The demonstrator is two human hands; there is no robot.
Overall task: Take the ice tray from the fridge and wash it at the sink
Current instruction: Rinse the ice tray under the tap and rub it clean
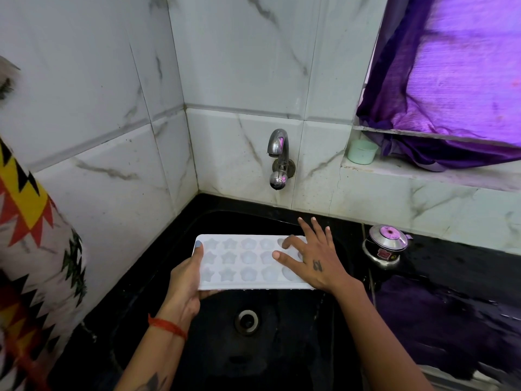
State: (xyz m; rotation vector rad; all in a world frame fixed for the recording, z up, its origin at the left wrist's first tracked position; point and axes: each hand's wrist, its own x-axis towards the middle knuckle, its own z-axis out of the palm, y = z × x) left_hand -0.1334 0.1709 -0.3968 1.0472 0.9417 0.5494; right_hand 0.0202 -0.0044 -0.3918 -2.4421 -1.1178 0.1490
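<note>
A white ice tray (242,262) with star and flower shaped moulds is held level over the black sink (282,348). My left hand (184,286) grips the tray's left end, thumb on the top rim. My right hand (313,256) lies flat on the tray's right end with its fingers spread, thumb and forefinger resting in the moulds. The chrome tap (277,158) sticks out of the tiled wall above the sink; no water runs from it. The drain (247,321) shows below the tray.
A small steel kettle-shaped pot (384,245) stands on the wet black counter to the right. A mint green cup (361,151) sits on the window ledge beside a purple curtain (451,80). A patterned cloth (31,249) hangs at the left.
</note>
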